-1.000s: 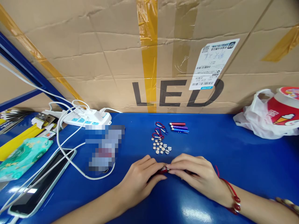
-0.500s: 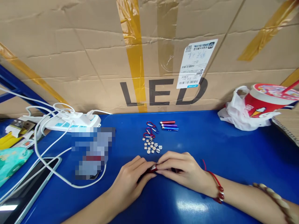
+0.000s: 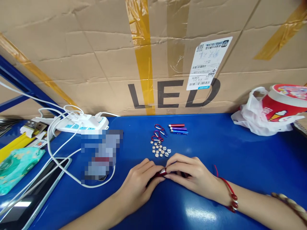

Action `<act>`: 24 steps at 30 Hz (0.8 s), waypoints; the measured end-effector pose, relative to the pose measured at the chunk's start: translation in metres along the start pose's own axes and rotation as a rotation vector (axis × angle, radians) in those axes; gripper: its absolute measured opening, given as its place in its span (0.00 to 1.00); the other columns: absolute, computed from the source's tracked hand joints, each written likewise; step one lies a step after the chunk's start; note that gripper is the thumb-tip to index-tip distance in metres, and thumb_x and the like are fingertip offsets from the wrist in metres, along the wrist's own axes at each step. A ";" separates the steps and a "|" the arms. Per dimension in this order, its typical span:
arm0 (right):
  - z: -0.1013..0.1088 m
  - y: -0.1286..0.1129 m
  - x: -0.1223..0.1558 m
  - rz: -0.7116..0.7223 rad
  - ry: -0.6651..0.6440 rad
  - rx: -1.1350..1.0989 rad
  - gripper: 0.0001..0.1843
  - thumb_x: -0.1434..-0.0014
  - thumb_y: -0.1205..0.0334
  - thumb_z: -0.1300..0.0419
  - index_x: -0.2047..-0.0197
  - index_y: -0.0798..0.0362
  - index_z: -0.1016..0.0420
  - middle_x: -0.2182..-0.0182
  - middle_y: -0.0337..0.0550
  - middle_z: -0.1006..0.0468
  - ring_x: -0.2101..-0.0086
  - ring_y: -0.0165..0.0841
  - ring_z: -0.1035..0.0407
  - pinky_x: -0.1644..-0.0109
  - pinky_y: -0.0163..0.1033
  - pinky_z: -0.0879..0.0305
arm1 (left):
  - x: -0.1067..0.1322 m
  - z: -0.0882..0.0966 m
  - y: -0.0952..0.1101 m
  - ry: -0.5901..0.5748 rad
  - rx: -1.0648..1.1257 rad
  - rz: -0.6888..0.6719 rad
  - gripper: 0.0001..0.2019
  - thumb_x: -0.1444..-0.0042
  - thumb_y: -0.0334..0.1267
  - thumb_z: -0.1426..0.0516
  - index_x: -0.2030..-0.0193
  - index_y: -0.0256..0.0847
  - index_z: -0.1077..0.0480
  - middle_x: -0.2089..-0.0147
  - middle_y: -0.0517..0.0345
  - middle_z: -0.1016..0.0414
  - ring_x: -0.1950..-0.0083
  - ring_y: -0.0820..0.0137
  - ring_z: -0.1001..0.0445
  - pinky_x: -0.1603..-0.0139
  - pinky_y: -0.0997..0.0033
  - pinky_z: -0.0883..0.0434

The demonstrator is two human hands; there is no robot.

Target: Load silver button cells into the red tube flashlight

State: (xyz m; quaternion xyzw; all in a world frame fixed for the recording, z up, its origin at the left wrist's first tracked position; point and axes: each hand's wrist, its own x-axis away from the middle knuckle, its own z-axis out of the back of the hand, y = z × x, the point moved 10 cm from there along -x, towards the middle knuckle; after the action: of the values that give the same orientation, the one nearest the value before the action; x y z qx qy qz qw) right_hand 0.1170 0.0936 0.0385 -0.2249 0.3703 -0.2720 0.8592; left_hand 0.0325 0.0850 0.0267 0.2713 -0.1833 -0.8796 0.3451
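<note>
1. Carton point(image 3: 100, 73) with black "LED" lettering walled off the back of the blue counter point(image 3: 216, 150). To the right, a red cup point(image 3: 271, 107) sat in a white plastic bag point(image 3: 249, 116).
2. At left, a white power strip point(image 3: 102, 125) trailed white cables point(image 3: 49, 140), which crossed a dark-screened device point(image 3: 35, 187); green packet point(image 3: 21, 169) beside it.
3. Just beyond the hands: small silvery discs point(image 3: 157, 147), then carabiners point(image 3: 161, 129) and three metallic tubes point(image 3: 178, 129). Nothing stood between the two hands.
4. Red cylinder point(image 3: 163, 172) lay between them, near the discs; left hand point(image 3: 141, 182) gripped it between thumb and fingers, right hand point(image 3: 189, 171) pinched its other end.
5. Against half a second earlier, the view had swung left; grip and loose pieces looked unchanged, and less of the cup's straw showed.
6. Both cylinder ends were hidden by fingers. Pixelation masked one item point(image 3: 103, 156); a dark red patch under the right hand was unreadable.
</note>
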 end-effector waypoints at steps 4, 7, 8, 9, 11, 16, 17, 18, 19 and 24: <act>-0.002 0.003 0.000 -0.034 -0.010 -0.039 0.07 0.37 0.63 0.45 0.59 0.54 0.27 0.65 0.41 0.27 0.76 0.21 0.35 0.73 0.28 0.38 | 0.001 0.003 -0.003 0.020 0.011 0.053 0.06 0.38 0.32 0.51 0.58 0.37 0.34 0.68 0.56 0.29 0.68 0.72 0.34 0.64 0.72 0.36; -0.001 0.008 0.001 -0.091 0.008 -0.053 0.09 0.38 0.64 0.43 0.54 0.53 0.29 0.65 0.41 0.27 0.78 0.21 0.37 0.74 0.27 0.38 | 0.004 0.006 -0.015 0.043 0.063 0.173 0.06 0.37 0.33 0.52 0.60 0.38 0.36 0.66 0.55 0.31 0.66 0.71 0.35 0.64 0.72 0.37; -0.001 0.010 0.001 -0.111 0.016 -0.047 0.10 0.38 0.64 0.44 0.53 0.53 0.29 0.65 0.41 0.27 0.78 0.21 0.36 0.74 0.28 0.38 | 0.005 0.008 -0.019 0.050 0.093 0.223 0.06 0.37 0.34 0.53 0.61 0.38 0.36 0.66 0.55 0.32 0.66 0.71 0.35 0.64 0.72 0.37; -0.001 0.012 0.001 -0.129 0.018 -0.033 0.10 0.38 0.65 0.44 0.53 0.53 0.29 0.64 0.41 0.27 0.77 0.22 0.36 0.74 0.28 0.37 | 0.006 0.008 -0.024 0.055 0.127 0.274 0.07 0.36 0.35 0.54 0.62 0.38 0.37 0.66 0.56 0.33 0.66 0.72 0.36 0.64 0.72 0.37; -0.001 0.014 0.000 -0.161 0.019 0.013 0.09 0.38 0.66 0.46 0.55 0.52 0.29 0.64 0.42 0.27 0.75 0.23 0.34 0.73 0.28 0.36 | 0.009 0.009 -0.032 0.058 0.194 0.363 0.10 0.35 0.38 0.56 0.64 0.39 0.38 0.66 0.56 0.35 0.66 0.72 0.36 0.63 0.72 0.37; -0.001 0.019 -0.004 -0.206 0.023 0.158 0.10 0.39 0.68 0.48 0.59 0.51 0.26 0.65 0.42 0.25 0.65 0.29 0.30 0.65 0.31 0.32 | 0.012 0.008 -0.041 0.069 0.275 0.479 0.12 0.34 0.41 0.59 0.63 0.39 0.40 0.65 0.57 0.34 0.63 0.72 0.34 0.59 0.70 0.36; -0.001 0.019 -0.005 -0.206 0.017 0.187 0.11 0.39 0.68 0.49 0.59 0.51 0.26 0.65 0.42 0.25 0.64 0.30 0.30 0.64 0.31 0.32 | 0.012 0.008 -0.042 0.070 0.279 0.492 0.12 0.34 0.41 0.59 0.63 0.39 0.40 0.64 0.57 0.34 0.63 0.72 0.34 0.59 0.70 0.36; -0.002 0.018 -0.005 -0.200 0.007 0.214 0.12 0.39 0.68 0.49 0.58 0.51 0.27 0.65 0.43 0.26 0.65 0.30 0.30 0.64 0.32 0.32 | 0.012 0.007 -0.043 0.066 0.280 0.500 0.12 0.34 0.41 0.59 0.62 0.39 0.40 0.65 0.57 0.34 0.63 0.72 0.34 0.59 0.70 0.36; -0.003 0.018 -0.005 -0.194 -0.009 0.239 0.13 0.39 0.68 0.50 0.56 0.52 0.27 0.65 0.43 0.26 0.66 0.30 0.30 0.65 0.32 0.32 | 0.012 0.006 -0.043 0.058 0.279 0.500 0.12 0.34 0.41 0.59 0.62 0.39 0.40 0.65 0.57 0.34 0.64 0.72 0.34 0.59 0.70 0.36; -0.011 0.017 -0.004 -0.158 -0.093 0.359 0.16 0.37 0.66 0.51 0.47 0.52 0.30 0.65 0.44 0.28 0.68 0.31 0.30 0.65 0.36 0.32 | 0.010 0.005 -0.038 0.044 0.270 0.442 0.12 0.34 0.40 0.59 0.63 0.39 0.40 0.64 0.57 0.35 0.63 0.72 0.35 0.59 0.70 0.37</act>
State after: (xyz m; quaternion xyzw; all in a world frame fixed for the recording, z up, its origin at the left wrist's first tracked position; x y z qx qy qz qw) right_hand 0.1117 0.1071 0.0240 -0.1086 0.2571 -0.3897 0.8776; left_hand 0.0037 0.1054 0.0078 0.2876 -0.3464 -0.7441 0.4935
